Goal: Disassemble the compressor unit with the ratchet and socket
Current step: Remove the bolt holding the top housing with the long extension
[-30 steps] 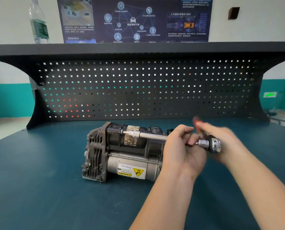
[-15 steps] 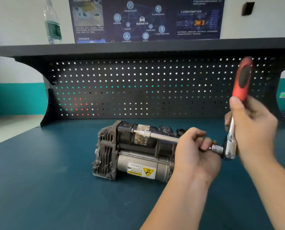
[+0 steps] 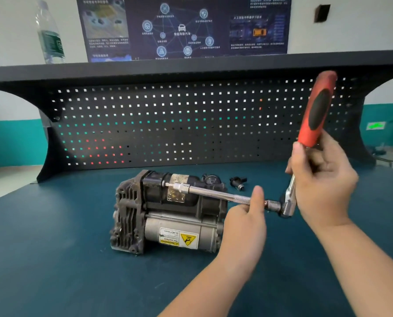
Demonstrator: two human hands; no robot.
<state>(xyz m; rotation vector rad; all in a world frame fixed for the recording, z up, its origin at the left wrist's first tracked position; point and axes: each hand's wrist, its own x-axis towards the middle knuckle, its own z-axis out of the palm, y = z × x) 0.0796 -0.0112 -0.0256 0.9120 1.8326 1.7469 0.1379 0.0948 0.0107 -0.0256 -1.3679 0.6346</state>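
The compressor unit (image 3: 168, 213), dark finned housing with a grey motor cylinder and a yellow warning label, lies on the blue bench top. A long chrome extension bar (image 3: 214, 193) with a socket at its tip reaches over the unit's black upper part. My left hand (image 3: 248, 216) grips the knurled rear part of the bar. The ratchet (image 3: 289, 200) joins the bar's right end, and its red and black handle (image 3: 317, 110) stands almost upright. My right hand (image 3: 321, 179) grips the ratchet just below that handle.
A small black loose part (image 3: 238, 181) lies on the bench (image 3: 53, 248) behind the unit. A black pegboard (image 3: 168, 124) with a shelf closes the back. A water bottle (image 3: 50, 35) stands on the shelf at left.
My right hand swung the ratchet handle from low and towards me up to nearly upright. The left hand kept its hold on the extension bar, and the view moved closer.
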